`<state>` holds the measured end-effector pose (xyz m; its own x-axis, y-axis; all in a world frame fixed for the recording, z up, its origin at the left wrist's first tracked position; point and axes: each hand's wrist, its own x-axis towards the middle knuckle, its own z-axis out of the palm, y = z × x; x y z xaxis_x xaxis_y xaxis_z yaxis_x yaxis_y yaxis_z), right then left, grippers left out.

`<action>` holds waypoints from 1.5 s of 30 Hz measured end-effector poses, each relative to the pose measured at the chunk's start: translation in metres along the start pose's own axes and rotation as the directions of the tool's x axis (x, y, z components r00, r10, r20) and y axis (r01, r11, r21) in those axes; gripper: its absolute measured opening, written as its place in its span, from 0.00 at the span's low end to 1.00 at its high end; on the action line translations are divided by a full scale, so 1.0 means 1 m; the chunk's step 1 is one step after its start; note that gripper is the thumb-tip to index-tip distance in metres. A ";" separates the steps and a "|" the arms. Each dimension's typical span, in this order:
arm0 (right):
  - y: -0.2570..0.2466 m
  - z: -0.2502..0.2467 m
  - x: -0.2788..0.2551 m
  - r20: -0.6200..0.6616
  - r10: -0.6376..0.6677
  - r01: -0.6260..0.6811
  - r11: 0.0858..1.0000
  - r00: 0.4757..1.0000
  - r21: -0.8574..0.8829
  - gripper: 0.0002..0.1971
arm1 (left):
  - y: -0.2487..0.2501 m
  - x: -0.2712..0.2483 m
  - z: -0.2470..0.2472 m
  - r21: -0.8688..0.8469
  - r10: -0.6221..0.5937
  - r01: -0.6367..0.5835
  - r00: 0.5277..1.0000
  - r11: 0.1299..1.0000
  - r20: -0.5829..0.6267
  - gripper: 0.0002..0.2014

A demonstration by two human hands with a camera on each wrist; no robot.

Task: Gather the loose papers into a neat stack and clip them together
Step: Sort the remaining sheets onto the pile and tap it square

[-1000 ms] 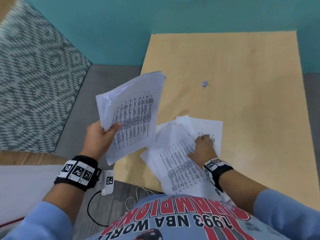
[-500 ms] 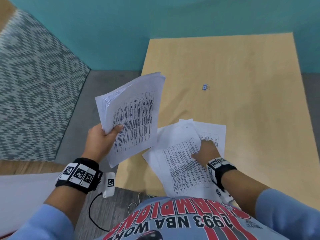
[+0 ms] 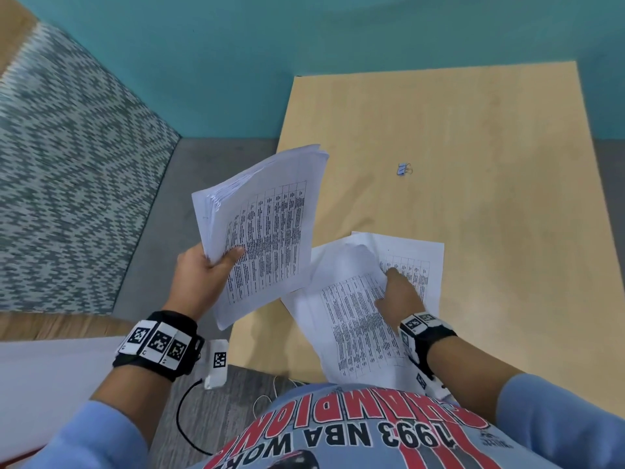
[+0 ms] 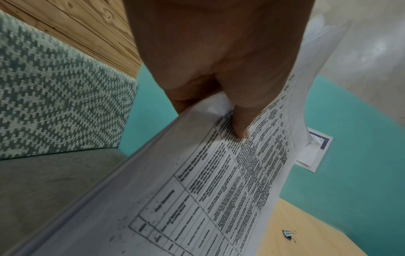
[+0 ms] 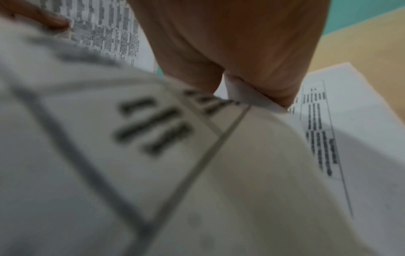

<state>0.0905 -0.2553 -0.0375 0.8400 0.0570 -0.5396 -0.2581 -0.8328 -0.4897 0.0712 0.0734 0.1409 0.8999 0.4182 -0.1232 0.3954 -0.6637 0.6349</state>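
Observation:
My left hand (image 3: 206,275) holds a thick stack of printed papers (image 3: 267,231) tilted in the air off the table's left edge, thumb (image 4: 241,126) pressed on the top sheet (image 4: 208,181). My right hand (image 3: 399,292) pinches the edge of a loose printed sheet (image 3: 351,319) that curls up from the table; in the right wrist view the sheet's edge (image 5: 247,97) is folded between thumb and fingers. Another sheet (image 3: 416,265) lies flat beneath it. A small blue binder clip (image 3: 403,169) (image 4: 289,234) lies farther back on the table.
The light wooden table (image 3: 490,231) stands against a teal wall (image 3: 270,62). To the left is a grey seat (image 3: 162,231) with a patterned cushion back (image 3: 67,181). A black cable (image 3: 182,418) hangs by my left wrist.
My right hand has slid right along the loose sheets and taken the top sheet's edge, which now curls up. The stack in my left hand has barely moved.

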 end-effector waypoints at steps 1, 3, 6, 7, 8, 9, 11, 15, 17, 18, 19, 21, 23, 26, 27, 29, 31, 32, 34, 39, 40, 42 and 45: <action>0.002 0.000 -0.001 0.008 0.019 -0.019 0.999 1.000 0.046 0.17 | -0.001 0.000 -0.001 0.000 -0.004 0.004 1.000 1.000 -0.002 0.13; 0.003 -0.005 -0.002 0.030 0.075 -0.079 0.986 0.997 0.148 0.21 | -0.001 -0.001 -0.002 0.005 -0.007 0.007 1.000 1.000 -0.007 0.13; 0.010 -0.016 0.002 0.101 0.126 -0.149 0.952 0.987 0.266 0.21 | -0.001 -0.003 -0.003 -0.003 -0.009 0.009 1.000 1.000 -0.006 0.14; 0.012 -0.022 0.001 0.111 0.125 -0.153 0.944 0.986 0.291 0.18 | -0.001 -0.003 -0.004 -0.004 -0.005 0.005 1.000 1.000 -0.005 0.14; 0.017 -0.025 0.003 0.113 0.134 -0.164 0.931 0.985 0.326 0.16 | 0.000 -0.004 -0.004 -0.001 -0.003 0.003 1.000 1.000 -0.006 0.14; 0.022 -0.029 0.004 0.098 0.134 -0.161 0.912 0.986 0.377 0.16 | 0.000 -0.004 -0.004 0.000 0.000 0.000 1.000 1.000 -0.006 0.14; 0.039 -0.036 0.003 0.036 0.159 -0.159 0.882 0.987 0.444 0.15 | 0.002 -0.003 -0.003 -0.002 -0.003 0.003 1.000 1.000 -0.005 0.15; 0.069 -0.043 -0.006 -0.222 0.335 -0.261 0.916 0.916 0.306 0.34 | 0.004 0.002 0.002 -0.017 -0.009 0.009 1.000 1.000 0.001 0.15; 0.070 -0.041 -0.011 -0.254 0.338 -0.286 0.933 0.906 0.219 0.36 | 0.005 0.004 0.006 -0.029 -0.010 0.010 1.000 1.000 0.014 0.15; 0.066 -0.040 -0.014 -0.240 0.326 -0.284 0.939 0.914 0.195 0.36 | 0.007 0.005 0.007 -0.031 -0.006 0.007 1.000 0.999 0.021 0.15; 0.061 -0.038 -0.015 -0.225 0.310 -0.273 0.945 0.924 0.179 0.36 | 0.007 0.006 0.009 -0.030 0.000 0.001 1.000 1.000 0.029 0.15; 0.053 -0.032 -0.010 -0.198 0.287 -0.242 0.945 0.937 0.221 0.32 | 0.009 0.007 0.010 -0.026 0.020 -0.019 0.999 0.999 0.042 0.16; 0.047 -0.027 -0.003 -0.162 0.267 -0.208 0.928 0.950 0.310 0.24 | 0.012 0.007 0.009 -0.022 0.039 -0.038 0.998 0.999 0.047 0.16; 0.045 -0.034 -0.004 -0.170 0.243 -0.121 0.841 0.955 0.527 0.19 | 0.014 0.009 0.007 -0.028 0.055 -0.054 0.997 0.998 0.046 0.15; 0.048 -0.041 -0.007 -0.193 0.235 -0.084 0.813 0.953 0.576 0.20 | 0.014 0.010 0.005 -0.030 0.058 -0.056 0.997 0.998 0.042 0.15; 0.062 -0.058 -0.010 -0.245 0.232 -0.021 0.765 0.941 0.644 0.21 | 0.011 0.012 0.004 -0.045 0.044 -0.043 0.999 0.998 0.029 0.16; 0.079 -0.084 -0.017 -0.305 0.238 0.033 0.736 0.922 0.676 0.23 | 0.010 0.015 0.004 -0.074 0.012 -0.010 1.000 0.997 0.024 0.14; 0.087 -0.097 -0.021 -0.325 0.235 0.058 0.725 0.916 0.686 0.23 | 0.011 0.015 0.005 -0.093 0.001 0.002 1.000 0.996 0.027 0.11; 0.099 -0.125 -0.030 -0.327 0.220 0.081 0.707 0.919 0.702 0.19 | 0.016 0.014 0.008 -0.135 -0.017 0.025 0.998 0.990 0.059 0.09; 0.096 -0.190 -0.057 -0.246 0.148 0.118 0.577 0.958 0.808 0.11 | 0.028 0.018 0.034 -0.230 -0.030 0.079 0.977 0.970 0.211 0.10; 0.090 -0.202 -0.063 -0.220 0.120 0.128 0.514 0.968 0.848 0.13 | 0.032 0.018 0.042 -0.248 -0.021 0.082 0.970 0.965 0.241 0.09; 0.081 -0.224 -0.071 -0.168 0.046 0.138 0.389 0.985 0.911 0.17 | 0.048 0.014 0.056 -0.272 -0.001 0.091 0.950 0.958 0.313 0.11; 0.070 -0.246 -0.072 -0.109 -0.057 0.121 0.292 0.992 0.949 0.24 | 0.076 0.009 0.077 -0.400 0.040 0.169 0.886 0.901 0.463 0.18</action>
<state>0.1297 -0.4532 0.1356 0.9004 0.0437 -0.4329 -0.4265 0.2862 -0.8580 0.1231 -0.0206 0.1292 0.8978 0.0571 -0.4367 0.4343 -0.2792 0.8564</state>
